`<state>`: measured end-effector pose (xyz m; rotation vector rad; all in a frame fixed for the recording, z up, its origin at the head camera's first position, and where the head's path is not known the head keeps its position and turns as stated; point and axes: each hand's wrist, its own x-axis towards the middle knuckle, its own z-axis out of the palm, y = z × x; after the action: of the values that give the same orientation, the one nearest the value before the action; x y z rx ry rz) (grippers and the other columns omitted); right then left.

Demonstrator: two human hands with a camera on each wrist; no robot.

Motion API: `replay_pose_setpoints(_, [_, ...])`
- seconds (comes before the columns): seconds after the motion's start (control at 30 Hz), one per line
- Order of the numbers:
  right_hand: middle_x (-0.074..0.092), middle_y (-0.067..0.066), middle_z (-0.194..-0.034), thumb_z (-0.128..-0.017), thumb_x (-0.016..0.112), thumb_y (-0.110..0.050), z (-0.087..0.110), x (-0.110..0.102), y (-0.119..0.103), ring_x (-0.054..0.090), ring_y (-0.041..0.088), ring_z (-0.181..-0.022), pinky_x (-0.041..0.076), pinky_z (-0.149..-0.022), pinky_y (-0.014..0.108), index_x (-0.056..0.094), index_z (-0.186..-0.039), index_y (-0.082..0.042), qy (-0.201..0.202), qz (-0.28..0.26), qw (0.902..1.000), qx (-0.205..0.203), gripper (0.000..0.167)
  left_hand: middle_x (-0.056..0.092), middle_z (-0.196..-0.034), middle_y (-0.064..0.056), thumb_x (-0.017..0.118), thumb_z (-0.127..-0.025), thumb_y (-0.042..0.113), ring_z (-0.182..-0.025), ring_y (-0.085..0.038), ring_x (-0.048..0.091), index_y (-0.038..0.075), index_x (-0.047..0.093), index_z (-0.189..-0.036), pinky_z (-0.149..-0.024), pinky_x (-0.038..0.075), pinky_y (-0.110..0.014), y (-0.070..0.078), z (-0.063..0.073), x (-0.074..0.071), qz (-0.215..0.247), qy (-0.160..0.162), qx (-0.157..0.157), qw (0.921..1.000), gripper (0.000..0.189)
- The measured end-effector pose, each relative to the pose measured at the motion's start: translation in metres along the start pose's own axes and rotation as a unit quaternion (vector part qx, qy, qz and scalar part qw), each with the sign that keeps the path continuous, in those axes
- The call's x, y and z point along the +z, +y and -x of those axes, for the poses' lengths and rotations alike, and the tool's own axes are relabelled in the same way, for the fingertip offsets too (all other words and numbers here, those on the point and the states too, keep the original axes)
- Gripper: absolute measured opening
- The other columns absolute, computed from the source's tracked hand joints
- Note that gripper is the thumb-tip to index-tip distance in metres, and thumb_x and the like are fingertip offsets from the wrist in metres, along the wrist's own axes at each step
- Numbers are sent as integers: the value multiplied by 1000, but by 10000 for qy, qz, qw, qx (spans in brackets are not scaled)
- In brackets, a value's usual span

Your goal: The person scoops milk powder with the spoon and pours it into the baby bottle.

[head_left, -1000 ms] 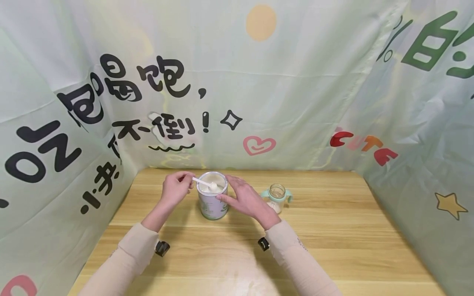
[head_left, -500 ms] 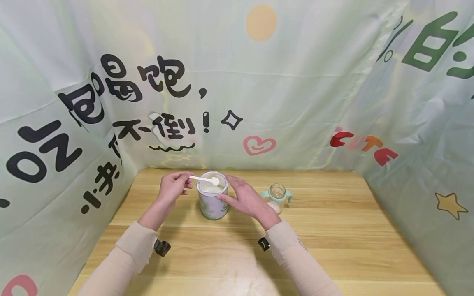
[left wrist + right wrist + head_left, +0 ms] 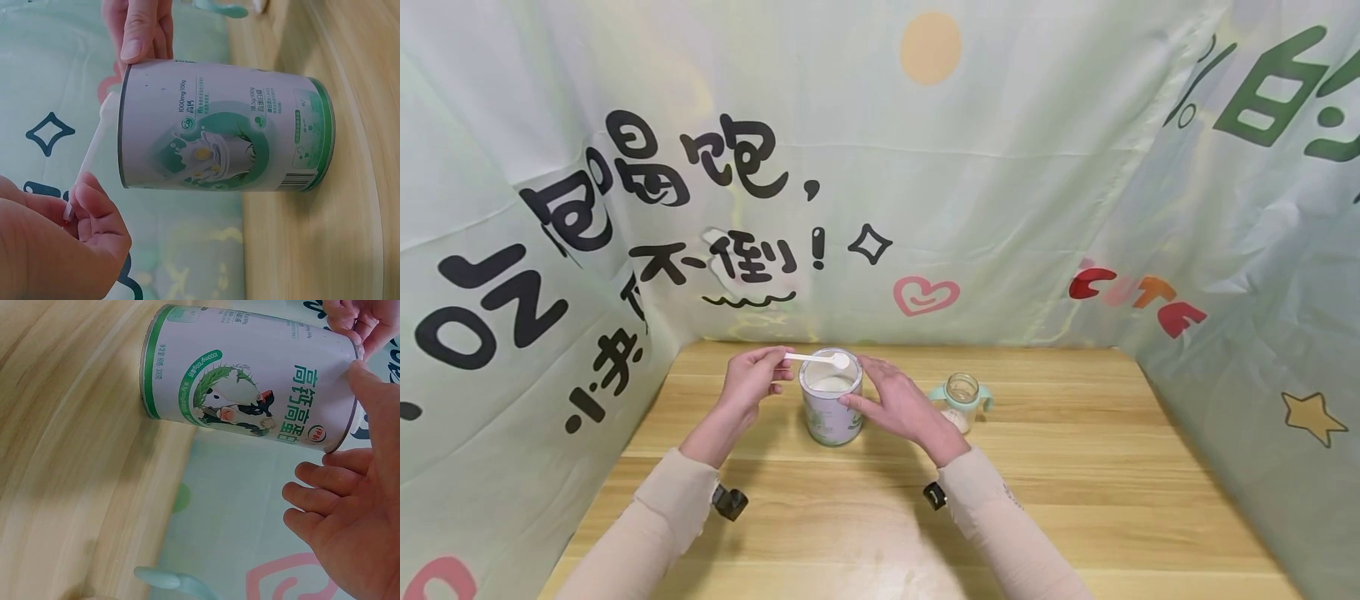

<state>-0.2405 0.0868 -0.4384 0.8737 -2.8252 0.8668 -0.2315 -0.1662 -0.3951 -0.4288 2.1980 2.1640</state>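
My left hand (image 3: 751, 381) pinches the thin handle of a white measuring scoop (image 3: 808, 358) between thumb and fingers. The scoop's bowl (image 3: 840, 361) is over the mouth of a white-and-green milk powder can (image 3: 832, 421), which stands upright with pale powder inside. On the can's right, my right hand (image 3: 898, 402) steadies it near the top, thumb at the near rim and fingers reaching round the far side. In the right wrist view, the thumb (image 3: 369, 381) lies on the rim while the other fingers (image 3: 312, 497) spread beside the can.
A baby bottle (image 3: 967, 410) with mint-green handles, uncapped and holding some powder, stands just right of my right hand. Printed cloth (image 3: 1000, 192) walls in the back and sides of the wooden table (image 3: 1075, 483). Black straps (image 3: 728, 502) hang by both wrists.
The scoop has come up out of the powder and levelled over the can's mouth, its bowl then shifting slightly up and right. My right hand and the can stay in place.
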Motion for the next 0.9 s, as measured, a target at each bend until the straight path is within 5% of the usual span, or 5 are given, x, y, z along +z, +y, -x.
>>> replay_pose_setpoints(0.73, [44, 20, -164, -101, 61, -61, 6, -15, 4, 41, 40, -153, 35, -126, 54, 40, -161, -5, 12, 85, 9994, 349, 85, 68, -81, 3, 57, -108, 13, -70, -6, 66, -10, 65, -131, -64, 56, -16, 3, 0, 14, 516, -123, 130, 9985, 33])
replay_pose_setpoints(0.9, [49, 19, -161, -101, 66, -53, 9, -20, 9, 48, 39, -149, 40, -124, 53, 45, -158, -3, 377, 131, 9991, 146, 79, 68, -83, 1, 58, -108, 11, -70, -5, 66, -10, 66, -130, -65, 56, -15, 4, -1, 20, 486, -163, 194, 9985, 31])
